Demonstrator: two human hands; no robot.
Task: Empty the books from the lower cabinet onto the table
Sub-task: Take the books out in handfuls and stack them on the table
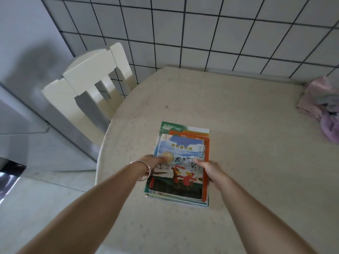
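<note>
Fingers of both hands clamp the book stack [180, 165] at mid-length: left hand [153, 162] on its left edge, thumb over the top cover; right hand [211, 168] on the right edge. Stack sits on or just above the counter [247, 143], near the front-left rim. Long axis runs straight away from the person. Hands equally near. Release probably next.

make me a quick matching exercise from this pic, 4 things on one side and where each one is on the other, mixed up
Things:
1. stack of books
2. chair
3. crumpled cloth
4. bracelet

Places:
A. on the left wrist
B. far right edge of the table
C. held between both hands, on the table
D. left of the table, by the tiled wall

Pairs: 1-C, 2-D, 3-B, 4-A
</note>
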